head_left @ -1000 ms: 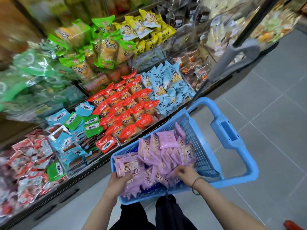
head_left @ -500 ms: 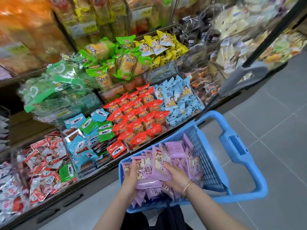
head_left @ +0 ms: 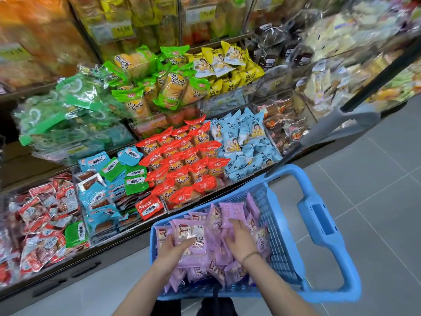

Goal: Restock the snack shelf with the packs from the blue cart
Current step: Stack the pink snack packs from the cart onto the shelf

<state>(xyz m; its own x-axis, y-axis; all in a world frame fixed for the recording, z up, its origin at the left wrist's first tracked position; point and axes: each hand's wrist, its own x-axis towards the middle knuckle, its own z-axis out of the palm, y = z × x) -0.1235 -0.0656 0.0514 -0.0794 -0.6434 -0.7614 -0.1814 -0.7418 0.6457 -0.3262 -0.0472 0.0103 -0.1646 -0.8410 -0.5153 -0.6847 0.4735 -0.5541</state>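
Observation:
The blue cart (head_left: 315,216) stands in front of me, against the snack shelf (head_left: 114,240). It holds a heap of purple snack packs (head_left: 232,212). Both my hands are inside the cart. My left hand (head_left: 172,250) grips a bunch of purple packs at the near left of the heap, with thumb and fingers curled round it. My right hand (head_left: 240,240) lies on the packs beside that bunch with its fingers stretched out and presses them toward my left hand.
The shelf's low bins hold red packs (head_left: 182,165), light blue packs (head_left: 243,142), teal and green sachets (head_left: 114,179) and red-and-white packs (head_left: 41,215). Green and yellow bags fill the tier above. A grey and black handle (head_left: 355,119) leans by the cart. Grey tiled floor (head_left: 376,183) lies to the right.
My hands have drawn together round a bunch of purple packs in the cart and lifted it slightly. My view has tilted up, showing more of the upper shelves.

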